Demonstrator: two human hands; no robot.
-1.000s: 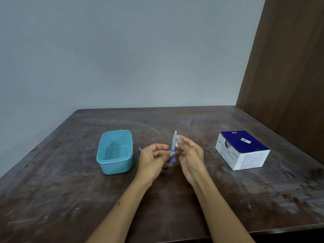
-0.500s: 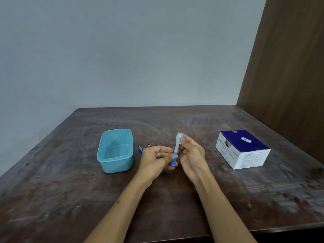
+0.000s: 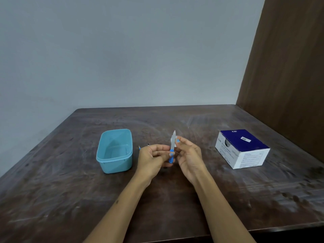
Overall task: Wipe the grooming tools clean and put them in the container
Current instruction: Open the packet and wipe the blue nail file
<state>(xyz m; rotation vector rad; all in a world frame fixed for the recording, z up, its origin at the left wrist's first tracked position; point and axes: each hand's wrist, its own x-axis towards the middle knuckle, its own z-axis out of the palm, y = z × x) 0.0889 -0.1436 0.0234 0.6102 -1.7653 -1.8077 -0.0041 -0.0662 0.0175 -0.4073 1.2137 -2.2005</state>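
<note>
My left hand (image 3: 154,157) is closed around the blue handle of a slim metal nail file (image 3: 172,146), held upright. My right hand (image 3: 188,155) pinches a small white wipe (image 3: 175,141) against its blade. The light blue rectangular plastic container (image 3: 114,151) sits empty just left.

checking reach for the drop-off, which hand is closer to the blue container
Left. The left hand is just to the right of the blue container, holding the nail file by its blue handle. The right hand is farther right, beyond the file, pinching a white wipe against its blade.
</note>
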